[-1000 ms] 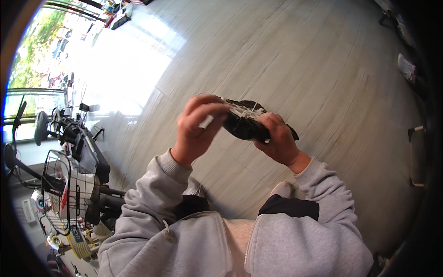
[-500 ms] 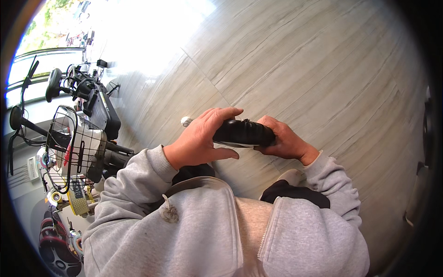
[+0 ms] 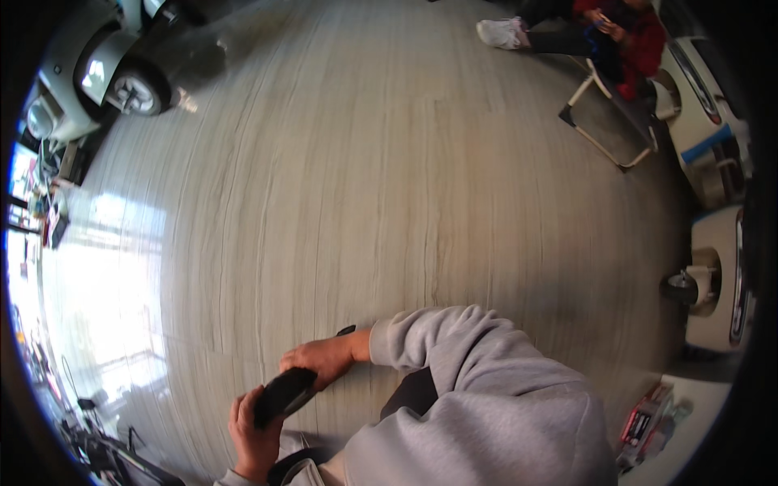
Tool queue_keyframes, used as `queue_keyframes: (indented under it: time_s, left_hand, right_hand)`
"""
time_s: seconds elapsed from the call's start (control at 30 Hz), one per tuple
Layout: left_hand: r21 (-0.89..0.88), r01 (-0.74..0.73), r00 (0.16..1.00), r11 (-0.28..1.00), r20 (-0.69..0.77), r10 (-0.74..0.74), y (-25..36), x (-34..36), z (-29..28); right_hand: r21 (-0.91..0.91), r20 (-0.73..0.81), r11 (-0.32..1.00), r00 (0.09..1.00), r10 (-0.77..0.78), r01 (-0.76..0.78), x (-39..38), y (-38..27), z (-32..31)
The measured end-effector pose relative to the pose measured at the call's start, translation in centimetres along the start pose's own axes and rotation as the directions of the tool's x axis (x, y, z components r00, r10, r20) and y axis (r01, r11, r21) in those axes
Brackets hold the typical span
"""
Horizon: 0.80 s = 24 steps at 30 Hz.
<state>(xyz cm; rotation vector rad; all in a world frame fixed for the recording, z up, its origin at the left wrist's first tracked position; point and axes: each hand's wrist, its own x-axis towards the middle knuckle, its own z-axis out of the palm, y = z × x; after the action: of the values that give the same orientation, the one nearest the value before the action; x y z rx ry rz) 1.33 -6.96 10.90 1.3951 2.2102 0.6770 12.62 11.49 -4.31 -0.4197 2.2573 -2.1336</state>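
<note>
Gripping the lower end of a black object (image 3: 279,398), the left hand (image 3: 253,431) works opposite the right hand (image 3: 324,361), which clasps its upper end. The object tilts above the pale floor (image 3: 365,202); farther off, upper right, a person in red (image 3: 644,40) sits on a chair (image 3: 606,151).

Black oblong object (image 3: 281,398), slanted, held between left hand (image 3: 254,432) and right hand (image 3: 326,360).
</note>
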Motion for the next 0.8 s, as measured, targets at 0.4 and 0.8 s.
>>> queue_keyframes:
  time_s: [0.4, 0.8]
  left_hand:
    - [-0.012, 0.036, 0.996, 0.999, 0.086, -0.035, 0.5, -0.6, -0.8]
    - [-0.089, 0.088, 0.990, 0.992, 0.117, -0.078, 1.5, -0.2, -1.5]
  right_hand:
    - [-0.043, 0.013, 0.999, 0.999, 0.031, -0.031, 0.0, -0.7, 0.2]
    - [-0.131, -0.065, 0.991, 0.998, 0.015, -0.023, -0.1, -2.6, 0.0]
